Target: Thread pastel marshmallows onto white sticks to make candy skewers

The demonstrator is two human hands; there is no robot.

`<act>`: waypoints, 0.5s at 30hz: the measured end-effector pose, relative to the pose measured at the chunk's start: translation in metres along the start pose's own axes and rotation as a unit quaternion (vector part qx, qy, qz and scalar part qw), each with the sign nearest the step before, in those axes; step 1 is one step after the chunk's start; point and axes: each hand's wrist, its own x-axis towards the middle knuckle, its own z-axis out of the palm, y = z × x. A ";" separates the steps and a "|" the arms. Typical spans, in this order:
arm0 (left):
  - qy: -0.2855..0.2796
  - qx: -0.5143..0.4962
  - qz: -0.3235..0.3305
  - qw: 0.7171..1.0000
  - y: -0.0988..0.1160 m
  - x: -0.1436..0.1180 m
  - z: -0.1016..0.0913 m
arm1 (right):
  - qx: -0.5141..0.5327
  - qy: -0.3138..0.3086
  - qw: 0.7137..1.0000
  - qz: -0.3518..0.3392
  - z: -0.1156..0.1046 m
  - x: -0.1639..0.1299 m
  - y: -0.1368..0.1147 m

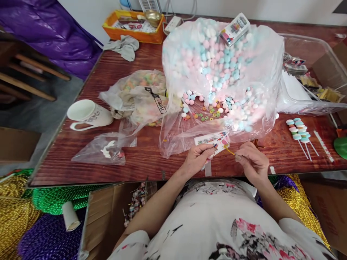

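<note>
My left hand (199, 157) is closed, its thumb and fingers pinching a small printed packet (222, 145) near the table's front edge. Part of the packet is hidden behind the fingers. Just to the right, my right hand (253, 162) pinches one end of a thin gold twist tie (230, 150), whose other end reaches the packet. A few more ties (256, 143) lie behind the right hand. Behind both hands spreads a large clear bag (187, 135) of pink, white and blue beads (214, 61), with small ring-shaped pieces (207, 117) at its opening.
Candy-like bead sticks (299, 130) lie at the right, near a clear bin (306, 104). On the left are a white mug (84, 112), a small plastic bag (99, 150) and a fuller bag (135, 97). An orange tray (132, 34) stands at the back.
</note>
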 end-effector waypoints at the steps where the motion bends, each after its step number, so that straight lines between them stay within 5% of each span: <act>1: -0.005 -0.019 -0.007 1.000 0.000 -0.001 0.003 | -0.017 0.016 0.999 -0.027 0.005 0.001 -0.002; 6: -0.006 -0.054 0.012 0.998 0.001 -0.009 0.014 | -0.068 -0.004 0.995 -0.072 0.035 0.014 0.000; 15: -0.017 -0.017 0.054 0.998 -0.005 -0.012 0.001 | 0.029 0.027 0.998 0.049 0.052 0.004 0.013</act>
